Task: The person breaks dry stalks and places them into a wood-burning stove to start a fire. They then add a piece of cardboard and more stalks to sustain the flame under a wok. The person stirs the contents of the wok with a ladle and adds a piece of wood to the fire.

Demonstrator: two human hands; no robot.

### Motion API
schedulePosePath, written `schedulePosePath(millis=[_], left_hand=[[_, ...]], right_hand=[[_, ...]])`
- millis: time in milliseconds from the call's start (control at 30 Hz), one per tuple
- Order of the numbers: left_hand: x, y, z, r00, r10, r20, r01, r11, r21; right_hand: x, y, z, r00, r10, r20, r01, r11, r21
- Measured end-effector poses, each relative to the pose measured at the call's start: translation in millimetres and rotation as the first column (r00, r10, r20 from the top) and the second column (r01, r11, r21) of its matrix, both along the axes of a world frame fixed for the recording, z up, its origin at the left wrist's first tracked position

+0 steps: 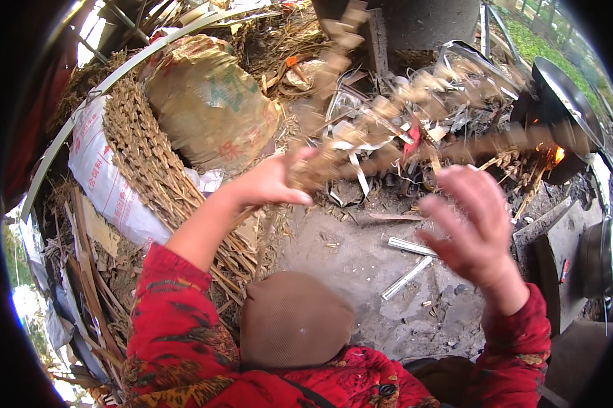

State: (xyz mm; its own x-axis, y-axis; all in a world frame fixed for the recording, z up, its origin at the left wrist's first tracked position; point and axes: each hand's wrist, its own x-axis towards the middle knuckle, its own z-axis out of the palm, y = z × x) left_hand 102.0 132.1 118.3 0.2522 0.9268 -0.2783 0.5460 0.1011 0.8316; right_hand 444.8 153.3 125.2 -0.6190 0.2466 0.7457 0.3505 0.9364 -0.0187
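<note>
My left hand (271, 179) grips several dried stalks (311, 171) thick with seed pods. They fan out up and to the right, blurred by motion, and one long stalk crosses towards the fire (557, 155). My right hand (470, 219) is raised at the right, fingers apart and blurred, with nothing visible in it. Flames show beneath a black wok (566, 97), beyond my right hand. A large bundle of similar podded stalks (148, 148) lies to the left of my left hand.
A white printed sack (107, 178) lies under the bundle, beside a stained, bulging sack (209, 102). Scrap and straps (355, 145) litter the ground ahead. Metal strips (407, 278) lie on the concrete floor (332, 260). A metal pot (600, 257) stands right; a large grey drum (424, 23) stands behind.
</note>
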Motion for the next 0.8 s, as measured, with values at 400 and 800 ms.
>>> schedulePosePath(millis=[400,800], left_hand=[[159,37,-71,0.703,-0.548,-0.453,0.663,0.735,0.140],[137,38,-74,0.638,-0.613,-0.465,0.639,0.759,-0.125]], right_hand=[[20,13,-90,0.776,-0.327,0.539,0.537,0.790,-0.295],[47,20,-92,0.627,-0.047,0.777,0.563,0.717,-0.411]])
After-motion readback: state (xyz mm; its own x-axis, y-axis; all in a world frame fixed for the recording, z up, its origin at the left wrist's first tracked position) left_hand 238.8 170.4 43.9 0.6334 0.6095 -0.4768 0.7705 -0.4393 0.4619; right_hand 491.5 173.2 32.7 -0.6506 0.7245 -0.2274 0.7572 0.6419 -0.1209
